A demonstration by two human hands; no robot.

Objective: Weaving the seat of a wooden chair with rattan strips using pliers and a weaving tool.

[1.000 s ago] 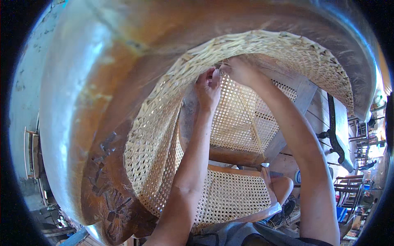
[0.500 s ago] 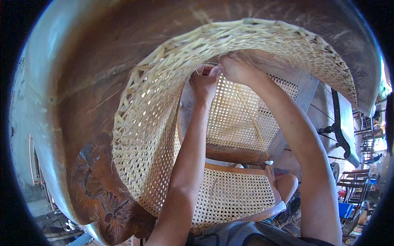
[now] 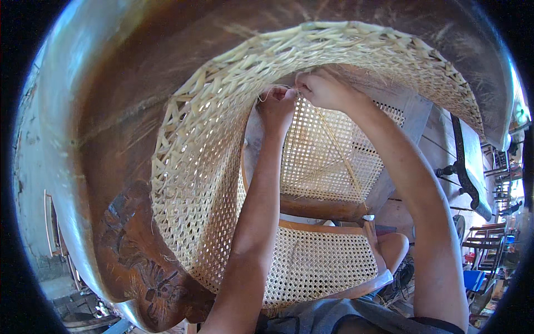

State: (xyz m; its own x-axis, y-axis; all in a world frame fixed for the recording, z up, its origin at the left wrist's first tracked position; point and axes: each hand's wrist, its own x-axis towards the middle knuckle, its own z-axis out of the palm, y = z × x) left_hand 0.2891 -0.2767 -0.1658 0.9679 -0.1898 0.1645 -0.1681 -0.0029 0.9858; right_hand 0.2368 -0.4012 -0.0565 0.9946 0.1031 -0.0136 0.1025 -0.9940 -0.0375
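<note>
Left hand [image 3: 276, 111]: I see its grip pinching a thin cane strand [image 3: 284, 86], which loops over the curled fingers.
Right hand [image 3: 324, 92]: just beside the left; its grip is bunched together at the fingertips, and I cannot tell what lies between them.
Square-mesh cane panel [image 3: 308, 167]: directly below both hands, which work at its upper end.
Long strands [image 3: 341, 149]: running diagonally over that panel, from near the right hand toward a white-tipped post [image 3: 369, 218].
Curved cane weave [image 3: 189, 150]: arching above and left of my view of the hands, inside a brown wooden frame [image 3: 111, 111] with a carved ornament [image 3: 150, 273].
Lower cane panel [image 3: 317, 264]: nearest the wearer's body, between the forearms.
Far right: dark wooden chairs [image 3: 485, 245].
</note>
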